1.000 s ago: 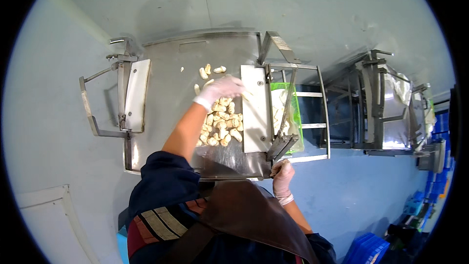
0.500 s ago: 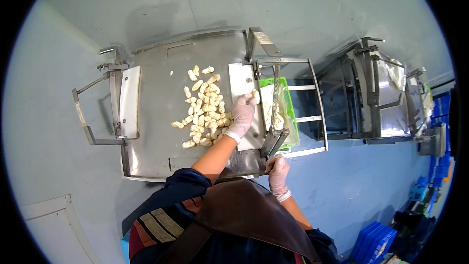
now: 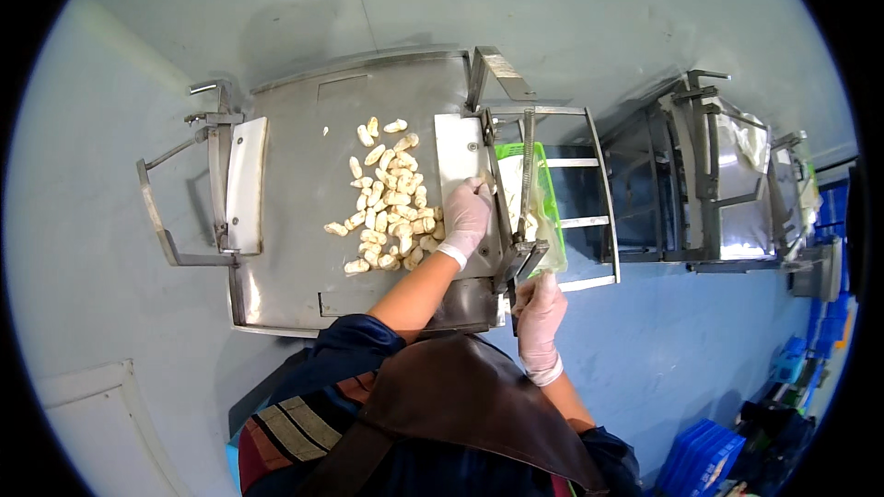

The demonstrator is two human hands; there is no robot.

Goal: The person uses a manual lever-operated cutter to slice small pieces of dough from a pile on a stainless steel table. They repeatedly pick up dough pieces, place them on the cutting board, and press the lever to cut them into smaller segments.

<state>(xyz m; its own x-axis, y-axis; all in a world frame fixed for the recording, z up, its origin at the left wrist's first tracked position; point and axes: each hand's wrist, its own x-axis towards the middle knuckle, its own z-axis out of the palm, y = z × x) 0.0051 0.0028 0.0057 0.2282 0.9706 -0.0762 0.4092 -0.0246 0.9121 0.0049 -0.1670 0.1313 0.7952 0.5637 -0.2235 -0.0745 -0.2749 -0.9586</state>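
My gloved left hand (image 3: pixel 467 216) is over the white board (image 3: pixel 458 152), pinched on a pale mushroom-like piece (image 3: pixel 485 182) at the metal cutter's edge. My gloved right hand (image 3: pixel 540 317) grips the cutter's lever handle (image 3: pixel 517 293) near the table's front edge. Many cream, lumpy mushroom-like pieces (image 3: pixel 391 186) lie loosely piled on the steel table (image 3: pixel 295 156), left of the board. Right of the cutter, under its spring arm (image 3: pixel 527 166), a green basket (image 3: pixel 549 198) holds a pale liner and pale pieces, partly hidden.
A second cutter with a white board (image 3: pixel 247 184) is mounted at the table's left. A metal rack (image 3: pixel 580 221) frames the basket. Further steel equipment (image 3: pixel 737 230) stands at the right, against the grey wall. Blue crates (image 3: pixel 700 451) sit on the blue floor at the lower right.
My left hand has come from over the pile onto the board at the cutter's edge. My right hand has risen slightly with the lever handle.
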